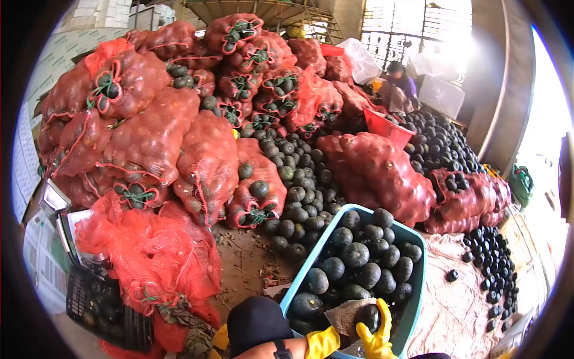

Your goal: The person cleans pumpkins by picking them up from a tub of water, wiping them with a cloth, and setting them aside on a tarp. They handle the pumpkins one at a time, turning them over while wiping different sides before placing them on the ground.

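Open dirt floor (245,257) edges the blue tub (418,275), where fingers of the left hand (376,338) clasp a squash (366,315).

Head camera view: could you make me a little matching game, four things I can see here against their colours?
Things:
1. crate
2. mesh sacks
3. gloved hand
4. squash held in that hand's grip

Colours:
A. yellow
B. dark green
C. blue
D. red

Pairs: 1-C, 2-D, 3-A, 4-B.
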Tool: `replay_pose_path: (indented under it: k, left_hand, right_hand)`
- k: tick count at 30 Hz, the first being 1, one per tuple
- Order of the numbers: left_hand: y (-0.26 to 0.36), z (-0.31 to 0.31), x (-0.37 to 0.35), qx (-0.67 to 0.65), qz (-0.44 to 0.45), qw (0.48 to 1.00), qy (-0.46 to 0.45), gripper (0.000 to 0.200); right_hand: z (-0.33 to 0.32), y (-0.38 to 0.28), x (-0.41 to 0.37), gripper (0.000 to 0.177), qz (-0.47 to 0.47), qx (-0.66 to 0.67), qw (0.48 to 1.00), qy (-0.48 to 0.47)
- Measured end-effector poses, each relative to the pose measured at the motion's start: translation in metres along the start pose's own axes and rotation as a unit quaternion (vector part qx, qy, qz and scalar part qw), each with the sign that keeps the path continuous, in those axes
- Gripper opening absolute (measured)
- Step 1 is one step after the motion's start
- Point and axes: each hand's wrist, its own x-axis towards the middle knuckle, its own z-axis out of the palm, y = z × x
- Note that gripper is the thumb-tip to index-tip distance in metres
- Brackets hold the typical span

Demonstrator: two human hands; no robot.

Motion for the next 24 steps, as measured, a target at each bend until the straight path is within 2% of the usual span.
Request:
replay_pose_path:
  k: [1,2,3,4,5,6,7,9,10,11,13,15,16,17,19,20,22,23,24]
  left_hand:
    - [0.007,-0.009,0.002,0.012,-0.013,1.000,-0.002,0.072]
    - [0.014,-0.014,0.001,0.026,-0.020,0.999,0.002,0.072]
    - [0.012,-0.014,0.006,0.034,-0.029,0.999,0.005,0.071]
    - [0.019,-0.015,0.003,0.050,-0.036,0.998,0.008,0.070]
    - [0.021,-0.018,0.008,0.057,-0.043,0.997,0.007,0.070]
    - [0.027,-0.016,0.012,0.069,-0.047,0.996,0.004,0.069]
    - [0.025,-0.015,0.018,0.082,-0.048,0.995,0.003,0.069]
    - [0.032,-0.021,0.011,0.103,-0.051,0.993,0.005,0.067]
    - [0.038,-0.023,0.010,0.117,-0.053,0.992,0.007,0.067]
    - [0.040,-0.023,0.011,0.124,-0.050,0.991,0.007,0.066]
    - [0.036,-0.024,0.016,0.130,-0.053,0.990,0.002,0.065]
    - [0.030,-0.025,0.017,0.120,-0.061,0.991,-0.003,0.064]
    - [0.034,-0.027,0.016,0.125,-0.061,0.990,-0.009,0.064]
    - [0.032,-0.028,0.017,0.124,-0.063,0.990,-0.017,0.063]
    - [0.038,-0.034,0.013,0.128,-0.063,0.989,-0.027,0.062]
    - [0.040,-0.039,0.008,0.132,-0.062,0.989,-0.033,0.062]
    - [0.051,-0.046,0.004,0.135,-0.057,0.988,-0.057,0.061]
    - [0.054,-0.043,-0.002,0.139,-0.056,0.987,-0.058,0.061]
    - [0.048,-0.042,0.002,0.138,-0.048,0.986,-0.077,0.060]
  right_hand:
    - [0.013,0.001,0.005,0.088,-0.043,-0.051,0.993,0.099]
    - [0.020,-0.004,0.023,0.084,-0.049,-0.124,0.978,0.162]
    - [0.029,0.005,0.035,0.078,0.189,-0.015,0.967,0.172]
    - [0.024,0.011,0.037,0.077,0.266,0.134,0.939,0.171]
    - [0.013,-0.009,0.048,0.075,0.332,0.278,0.886,0.165]
    - [0.014,-0.020,0.044,0.076,0.377,0.187,0.895,0.149]
    - [0.020,-0.028,0.024,0.079,0.238,0.181,0.946,0.123]
    - [0.019,-0.035,-0.012,0.082,0.202,0.146,0.968,-0.021]
    - [0.028,-0.023,-0.010,0.085,-0.014,0.078,0.997,0.016]
    - [0.021,-0.011,-0.008,0.089,0.006,0.072,0.997,0.020]
    - [0.037,0.029,0.016,0.091,0.196,0.045,0.965,0.170]
    - [0.034,0.032,0.029,0.083,0.208,0.050,0.942,0.258]
    - [0.027,0.020,0.020,0.082,0.273,0.108,0.937,0.188]
    - [0.021,-0.017,0.015,0.079,0.158,0.235,0.953,0.109]
    - [0.012,-0.002,0.002,0.073,0.093,0.152,0.984,-0.031]
    - [-0.002,-0.026,0.015,0.061,0.150,0.129,0.980,-0.026]
    - [-0.001,0.004,0.023,0.056,0.147,0.023,0.989,0.001]
    - [0.019,-0.011,0.023,0.053,0.172,-0.036,0.982,0.068]
    - [0.025,-0.029,0.017,0.045,0.000,-0.179,0.979,0.093]
